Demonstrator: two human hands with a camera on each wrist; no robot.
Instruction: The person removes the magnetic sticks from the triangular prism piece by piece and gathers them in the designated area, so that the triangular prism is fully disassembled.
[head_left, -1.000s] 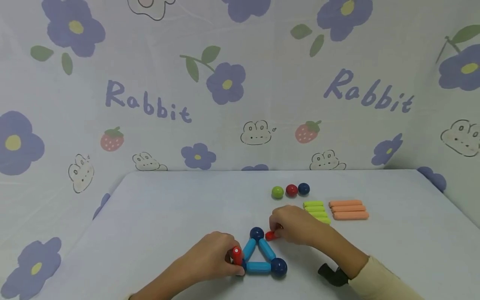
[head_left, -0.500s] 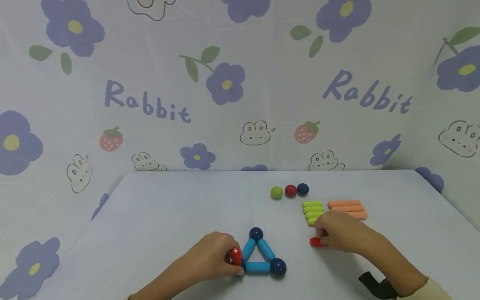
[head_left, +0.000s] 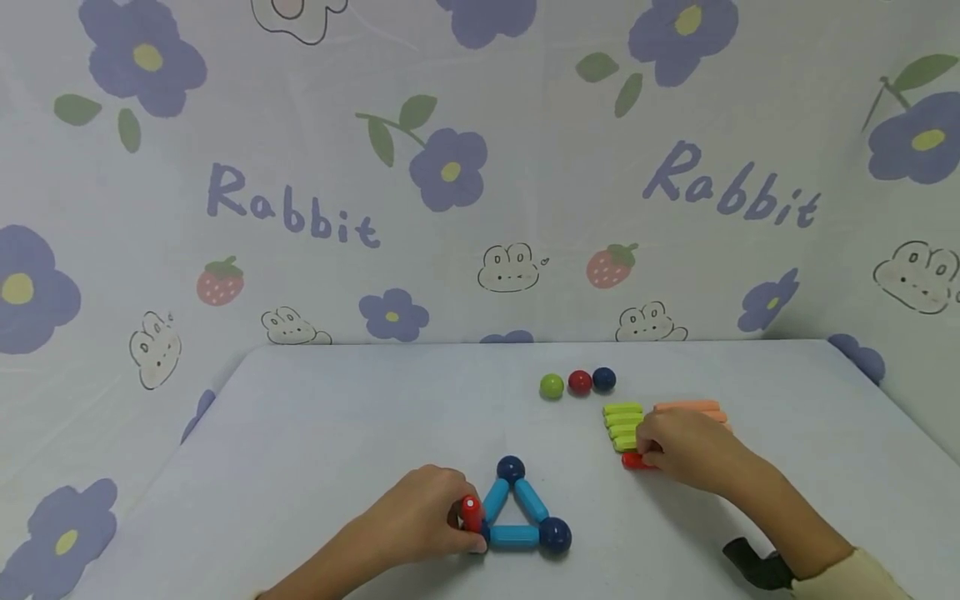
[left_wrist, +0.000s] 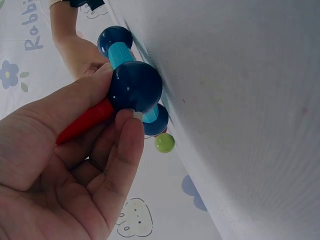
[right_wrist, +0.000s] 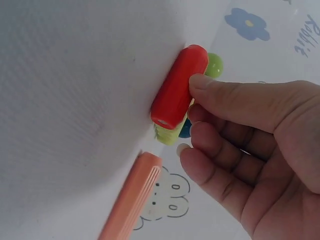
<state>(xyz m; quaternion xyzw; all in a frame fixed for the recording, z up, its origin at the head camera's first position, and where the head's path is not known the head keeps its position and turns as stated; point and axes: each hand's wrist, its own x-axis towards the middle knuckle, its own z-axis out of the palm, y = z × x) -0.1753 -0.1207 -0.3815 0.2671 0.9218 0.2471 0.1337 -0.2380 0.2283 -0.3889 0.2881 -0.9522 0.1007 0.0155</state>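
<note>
Thumb and fingers of my left hand (head_left: pixel 423 512) pinch a dark blue ball (left_wrist: pixel 136 87) at the near left corner of a triangle. From that ball a red magnetic stick (head_left: pixel 471 514) stands up, lying against the fingers. Light blue sticks (head_left: pixel 515 536) and two more dark blue balls, one at the near right (head_left: pixel 555 535) and one at the far corner (head_left: pixel 511 468), form the rest. My right hand (head_left: pixel 693 450) holds another red magnetic stick (right_wrist: pixel 180 87) low at the table, beside the yellow-green sticks (head_left: pixel 622 421); its thumb presses the stick's side, and the fingertips are partly hidden.
Orange sticks (head_left: pixel 686 406) lie behind the right hand, partly covered by it. Farther back are a green ball (head_left: pixel 551 386), a red ball (head_left: pixel 580 382) and a dark blue ball (head_left: pixel 603 380) in a row. A printed cloth (head_left: pixel 450 275) hangs behind the white table (head_left: pixel 360 408).
My right hand has carried its red stick rightward from beside the triangle's far corner, then slightly back to the near side of the yellow-green sticks. The left hand has stayed in place.
</note>
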